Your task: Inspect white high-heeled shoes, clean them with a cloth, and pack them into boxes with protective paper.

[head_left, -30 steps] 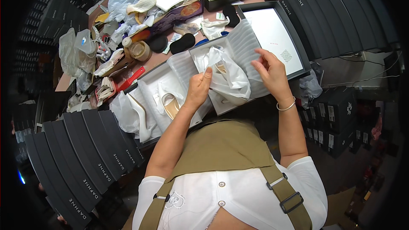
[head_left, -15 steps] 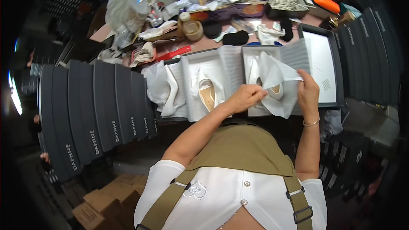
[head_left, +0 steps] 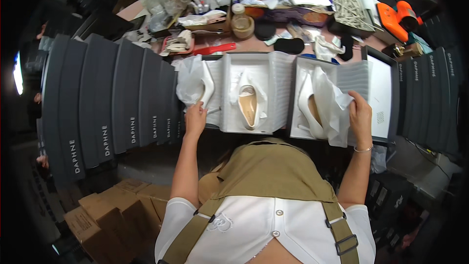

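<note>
At the left, a white high-heeled shoe (head_left: 208,84) lies against crumpled white tissue paper (head_left: 188,80). My left hand (head_left: 195,119) has its fingers closed at that shoe's lower end, near the thin heel. Beside it, a second white shoe (head_left: 248,106) with a tan insole rests in an open white-lined box (head_left: 230,76). A further open box (head_left: 294,112) on the right holds another white high-heeled shoe (head_left: 307,100). Over that box's right side hangs a sheet of tissue paper (head_left: 337,110), its edge pinched by my right hand (head_left: 360,117).
Dark shoe boxes (head_left: 100,98) stand in a row on the left, and more boxes (head_left: 425,98) on the right. Behind lie a red-handled tool (head_left: 215,49), a jar (head_left: 242,22), black pads (head_left: 289,45), white sticks (head_left: 349,10) and an orange device (head_left: 392,22). Cartons (head_left: 112,215) sit below left.
My left hand has left the right box and reached the shoe at the left. The tissue is drawn rightward, uncovering the shoe in the right box. My right hand keeps its hold.
</note>
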A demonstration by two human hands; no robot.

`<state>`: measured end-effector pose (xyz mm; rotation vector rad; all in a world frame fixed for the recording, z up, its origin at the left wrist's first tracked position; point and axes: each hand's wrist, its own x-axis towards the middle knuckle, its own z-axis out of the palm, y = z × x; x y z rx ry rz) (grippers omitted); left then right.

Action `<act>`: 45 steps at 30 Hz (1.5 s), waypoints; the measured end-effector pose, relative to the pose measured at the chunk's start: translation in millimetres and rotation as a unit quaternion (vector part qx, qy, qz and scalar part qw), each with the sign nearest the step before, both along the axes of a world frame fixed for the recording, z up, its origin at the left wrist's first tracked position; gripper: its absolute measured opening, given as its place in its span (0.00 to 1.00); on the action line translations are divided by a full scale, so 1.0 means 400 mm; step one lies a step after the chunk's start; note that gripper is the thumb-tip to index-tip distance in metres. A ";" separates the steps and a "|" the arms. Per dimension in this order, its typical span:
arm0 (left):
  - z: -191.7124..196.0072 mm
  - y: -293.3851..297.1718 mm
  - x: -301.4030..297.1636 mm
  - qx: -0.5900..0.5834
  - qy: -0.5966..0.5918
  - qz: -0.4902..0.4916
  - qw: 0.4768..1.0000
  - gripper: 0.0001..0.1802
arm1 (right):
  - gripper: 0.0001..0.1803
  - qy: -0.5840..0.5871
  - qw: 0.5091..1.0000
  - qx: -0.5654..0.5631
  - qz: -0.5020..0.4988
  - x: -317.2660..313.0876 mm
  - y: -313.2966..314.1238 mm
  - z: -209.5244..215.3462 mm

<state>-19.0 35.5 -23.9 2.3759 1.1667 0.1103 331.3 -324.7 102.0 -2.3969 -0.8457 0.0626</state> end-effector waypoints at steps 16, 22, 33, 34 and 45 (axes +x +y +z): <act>-0.040 -0.619 0.535 -0.714 -0.037 0.069 0.696 0.28 | 0.15 -0.028 0.992 0.096 -0.077 0.035 -0.053 0.036; -0.087 -0.642 0.596 -0.661 -0.055 0.170 0.729 0.21 | 0.15 -0.005 0.992 0.099 -0.081 0.035 -0.074 0.028; 0.110 -0.449 0.464 -0.821 -0.270 0.101 0.492 0.28 | 0.15 0.013 0.987 0.133 -0.093 0.089 -0.075 0.013; 0.114 -0.434 0.456 -0.862 -0.276 0.092 0.415 0.29 | 0.15 0.004 0.989 0.124 -0.085 0.091 -0.077 0.010; 0.154 -0.353 0.386 -0.927 -0.306 0.050 0.209 0.31 | 0.16 0.031 0.990 0.074 -0.119 0.055 -0.057 0.031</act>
